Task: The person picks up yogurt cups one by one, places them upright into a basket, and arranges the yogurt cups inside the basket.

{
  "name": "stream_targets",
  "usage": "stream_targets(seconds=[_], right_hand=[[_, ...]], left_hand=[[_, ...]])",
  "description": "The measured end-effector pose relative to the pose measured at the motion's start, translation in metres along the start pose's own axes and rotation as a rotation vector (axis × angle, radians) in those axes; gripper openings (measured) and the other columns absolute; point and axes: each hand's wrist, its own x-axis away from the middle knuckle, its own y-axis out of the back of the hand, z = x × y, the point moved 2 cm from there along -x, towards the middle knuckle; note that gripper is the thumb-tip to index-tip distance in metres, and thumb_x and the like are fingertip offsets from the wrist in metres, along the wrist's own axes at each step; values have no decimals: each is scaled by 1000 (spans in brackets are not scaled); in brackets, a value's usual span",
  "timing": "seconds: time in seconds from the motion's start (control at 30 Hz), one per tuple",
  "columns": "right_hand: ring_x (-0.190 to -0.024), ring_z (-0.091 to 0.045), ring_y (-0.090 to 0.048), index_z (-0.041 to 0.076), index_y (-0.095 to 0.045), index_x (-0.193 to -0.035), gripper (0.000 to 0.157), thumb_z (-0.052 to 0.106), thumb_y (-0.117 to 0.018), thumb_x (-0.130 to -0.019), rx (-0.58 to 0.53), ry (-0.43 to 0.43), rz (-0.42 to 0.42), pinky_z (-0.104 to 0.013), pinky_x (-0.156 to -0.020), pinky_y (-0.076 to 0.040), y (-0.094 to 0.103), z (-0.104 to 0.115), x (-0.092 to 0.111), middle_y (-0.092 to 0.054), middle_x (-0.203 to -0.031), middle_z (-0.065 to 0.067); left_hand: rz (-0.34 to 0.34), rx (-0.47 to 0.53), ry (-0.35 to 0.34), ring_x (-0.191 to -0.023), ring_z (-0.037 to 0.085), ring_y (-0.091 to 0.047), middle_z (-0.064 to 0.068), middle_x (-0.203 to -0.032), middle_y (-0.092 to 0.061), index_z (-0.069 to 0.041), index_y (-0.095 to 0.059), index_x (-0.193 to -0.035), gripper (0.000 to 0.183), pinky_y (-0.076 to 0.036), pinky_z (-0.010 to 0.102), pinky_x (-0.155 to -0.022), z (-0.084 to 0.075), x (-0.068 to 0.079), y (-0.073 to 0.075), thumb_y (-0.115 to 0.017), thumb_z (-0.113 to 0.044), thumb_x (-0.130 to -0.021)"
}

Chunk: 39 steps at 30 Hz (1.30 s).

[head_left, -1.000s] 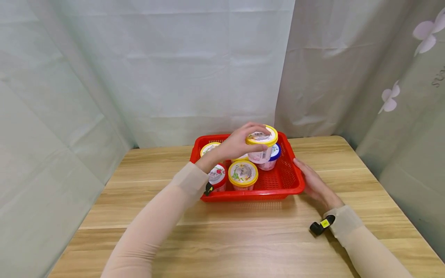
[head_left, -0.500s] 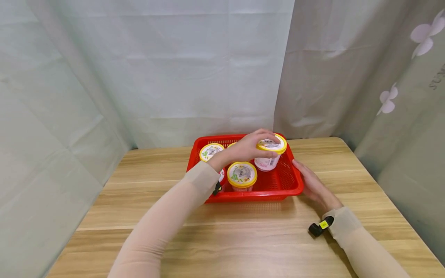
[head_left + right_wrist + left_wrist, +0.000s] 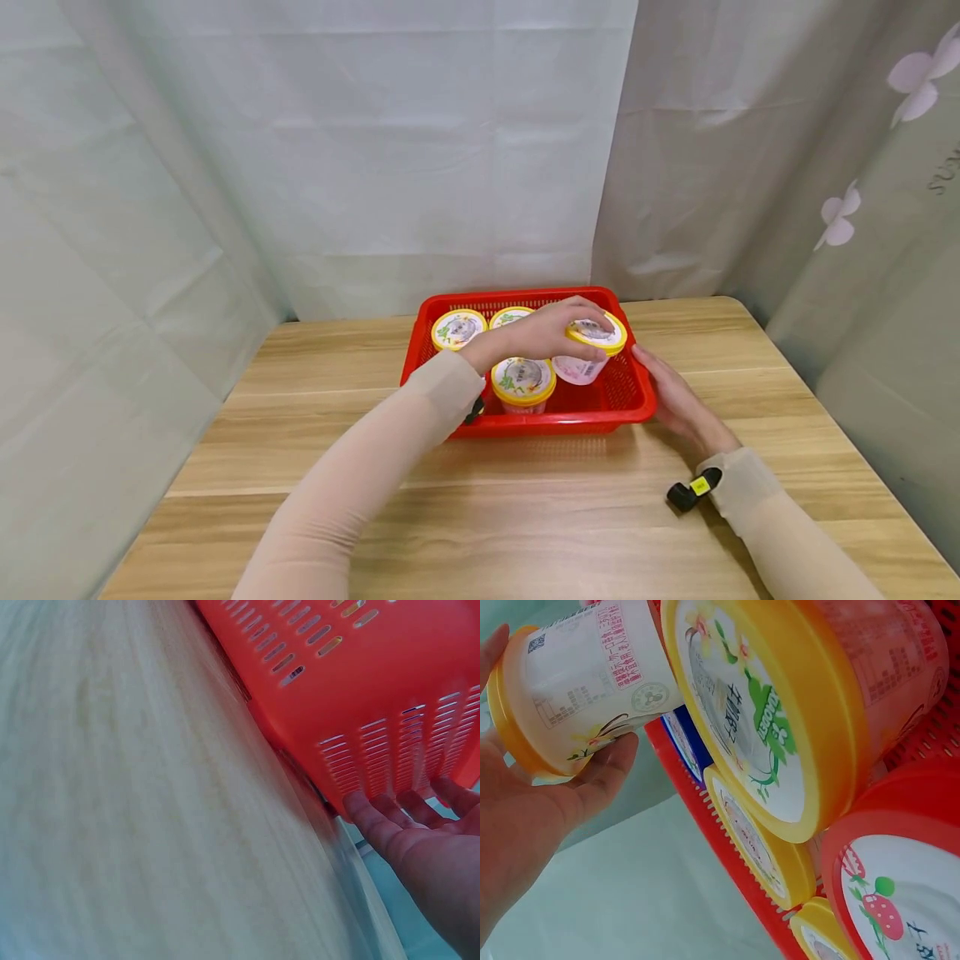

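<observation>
My left hand reaches over the red plastic basket and grips a yellow-lidded tub by its lid, thumb on the near side. In the left wrist view this tub has a clear, printed body and is low in the basket's right part. My right hand rests against the basket's right end, its fingers extended along the slotted wall in the right wrist view. Other tubs stand in the basket: a yellow-lidded tub in front, a red-lidded tub, and a blue-lidded tub.
More yellow-lidded tubs stand along the basket's back and left. The basket sits on a wood-grain table. Pale curtains hang behind and at both sides, just past the table's back edge.
My left hand has moved right and down with the yellow-lidded tub, lowering it into the basket's right part. It now covers the blue-lidded tub in the head view. The right hand stays at the basket.
</observation>
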Motion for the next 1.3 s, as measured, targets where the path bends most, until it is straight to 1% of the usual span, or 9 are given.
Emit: stream_targets(seconds=[0.13,0.2,0.37,0.43,0.6,0.77,0.9,1.03,1.3], right_hand=[[-97,-18,-64,19,-48,-132,38,43,-34,-106,-7,11,15,-33,-82,-56,0,0,-1,-58,-121,-12],[-97,-17,-64,20,-49,-132,37,42,-33,-107,-11,16,26,-32,-82,-56,0,0,-1,-60,-119,-8],[-100,-15,-64,24,-50,-131,36,40,-27,-108,-23,26,59,-32,-84,-55,-2,1,0,-65,-114,2],[-100,-14,-64,24,-51,-129,37,40,-26,-108,-26,28,67,-32,-84,-55,-2,1,1,-66,-114,3],[-99,-14,-65,21,-53,-127,37,40,-27,-108,-34,33,68,-31,-83,-56,-2,2,0,-66,-112,2],[-97,-14,-66,19,-48,-130,37,41,-30,-107,-25,32,55,-31,-82,-56,-2,0,-1,-66,-111,1],[-98,-14,-66,18,-47,-131,37,41,-31,-107,-29,35,52,-32,-83,-56,-2,0,-2,-66,-112,1],[-99,-14,-66,18,-47,-132,37,41,-31,-107,-28,38,56,-33,-85,-56,-3,0,-1,-65,-114,0],[-98,-13,-66,18,-45,-132,38,42,-32,-107,-15,25,36,-33,-83,-56,-2,0,-1,-65,-112,1]], left_hand=[[20,-12,-13,-128,9,-39,-6,-141,-46,-25,-62,-128,43,-36,29,-107,0,-3,-2,-72,-38,-88],[29,-14,-21,-128,10,-40,-5,-140,-46,-24,-62,-127,43,-36,27,-107,-2,-5,-4,-73,-37,-88],[78,-42,9,-126,11,-40,-2,-142,-45,-24,-62,-127,44,-36,24,-105,-4,-9,-10,-73,-39,-87],[96,-57,25,-127,11,-39,-2,-143,-43,-24,-62,-128,45,-36,24,-105,-4,-10,-12,-72,-40,-87],[134,-78,47,-128,14,-38,1,-144,-41,-23,-62,-127,44,-36,28,-107,-6,-11,-15,-72,-39,-88],[168,-85,73,-127,16,-38,1,-142,-39,-25,-63,-126,44,-38,30,-107,-5,-11,-18,-74,-40,-86],[189,-112,73,-127,15,-38,1,-142,-38,-26,-63,-125,44,-38,28,-106,-4,-13,-21,-74,-40,-86],[207,-150,63,-126,16,-39,2,-141,-38,-24,-63,-125,43,-37,27,-106,-4,-13,-23,-74,-38,-87],[232,-198,72,-127,18,-36,1,-141,-37,-26,-62,-125,44,-36,30,-105,-5,-10,-25,-74,-42,-86]])
